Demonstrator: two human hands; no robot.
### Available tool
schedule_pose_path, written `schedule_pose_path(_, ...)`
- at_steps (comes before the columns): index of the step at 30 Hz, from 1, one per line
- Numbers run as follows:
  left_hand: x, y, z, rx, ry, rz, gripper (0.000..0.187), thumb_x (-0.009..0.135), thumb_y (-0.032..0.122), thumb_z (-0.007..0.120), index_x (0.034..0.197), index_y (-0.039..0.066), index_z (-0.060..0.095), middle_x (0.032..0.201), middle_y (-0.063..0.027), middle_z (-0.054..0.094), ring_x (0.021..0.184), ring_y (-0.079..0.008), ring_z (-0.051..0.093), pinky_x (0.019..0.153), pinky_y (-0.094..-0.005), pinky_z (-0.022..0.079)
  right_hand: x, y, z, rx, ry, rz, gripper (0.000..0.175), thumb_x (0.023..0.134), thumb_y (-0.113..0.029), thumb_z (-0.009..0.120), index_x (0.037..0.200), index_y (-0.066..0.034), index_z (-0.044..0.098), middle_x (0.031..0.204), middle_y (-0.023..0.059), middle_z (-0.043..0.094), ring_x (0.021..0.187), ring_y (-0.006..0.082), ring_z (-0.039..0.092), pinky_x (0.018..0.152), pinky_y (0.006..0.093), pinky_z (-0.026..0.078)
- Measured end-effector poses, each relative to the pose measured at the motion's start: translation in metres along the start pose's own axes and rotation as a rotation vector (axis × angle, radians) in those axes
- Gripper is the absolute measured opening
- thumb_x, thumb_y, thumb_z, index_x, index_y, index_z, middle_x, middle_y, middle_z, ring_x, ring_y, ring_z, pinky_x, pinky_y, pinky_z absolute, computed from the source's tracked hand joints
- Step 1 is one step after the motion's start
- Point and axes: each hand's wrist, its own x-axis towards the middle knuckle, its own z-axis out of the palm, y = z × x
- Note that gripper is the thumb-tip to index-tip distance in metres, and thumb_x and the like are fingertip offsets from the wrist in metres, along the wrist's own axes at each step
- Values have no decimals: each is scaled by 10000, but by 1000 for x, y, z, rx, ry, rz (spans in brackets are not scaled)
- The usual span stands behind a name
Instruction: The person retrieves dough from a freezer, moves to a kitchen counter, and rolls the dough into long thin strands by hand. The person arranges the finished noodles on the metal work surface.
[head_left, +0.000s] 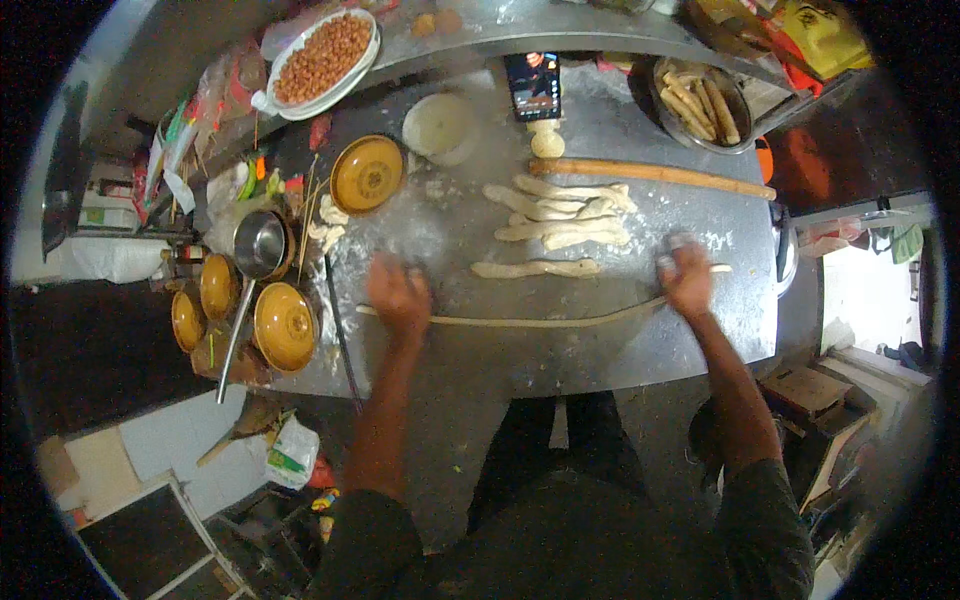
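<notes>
A long thin rope of dough (525, 322) lies across the floured metal table (480, 371) in front of me. My left hand (399, 294) rests over its left part, and a short tip shows beyond the hand. Over the right part lies my right hand (686, 279), with the other end showing past it. Both hands are blurred; whether the fingers close on the dough is unclear. A shorter dough strip (536, 268) lies just behind the rope. Farther back, several twisted dough strips (562, 214) are bunched together, with a wooden rolling pin (652, 176) behind them.
A phone (534, 86) stands at the back. A metal bowl (703, 105) at the back right holds dough-like sticks. On the left are a saucepan (260, 244), a brown bowl (367, 174) and a brown dish (285, 326). A plate of peanuts (324, 64) sits on the shelf.
</notes>
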Motion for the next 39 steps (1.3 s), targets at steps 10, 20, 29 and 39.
schedule_pose_path(10, -122, 104, -21, 21, -465, 117, 740, 927, 380, 689, 1494, -20, 432, 1575, -280, 382, 1465, -476, 343, 1208, -640, 221, -130, -102, -48, -35, -282, -161, 712, 959, -432, 639, 1568, -147, 403, 1664, 169, 300, 1548, 392, 237, 1234, 623, 176)
schedule_pose_path(20, -46, 33, 4, 225, -265, 13, 656, 915, 343, 673, 1485, 76, 492, 1577, -251, 402, 1449, -461, 378, 1175, -656, 257, -62, -74, -26, -68, -26, -26, 718, 947, -396, 638, 1572, -146, 390, 1643, 187, 332, 1511, 408, 312, 1208, 644, 215)
schedule_pose_path(29, -71, -4, -18, 299, -189, -34, 615, 932, 351, 655, 1457, 62, 516, 1563, -264, 411, 1419, -497, 384, 1146, -672, 282, -73, -61, -24, -53, 144, -120, 681, 959, -443, 642, 1538, -142, 445, 1623, 181, 367, 1497, 391, 337, 1220, 626, 191)
schedule_pose_path(39, 4, 71, 9, -144, -445, 62, 385, 862, 228, 731, 1201, 55, 670, 1061, -166, 726, 1032, -377, 665, 956, -480, 511, -31, -186, -11, 140, -38, -96, 317, 897, -278, 677, 1163, -105, 677, 1226, 150, 648, 1122, 341, 631, 832, 494, 574)
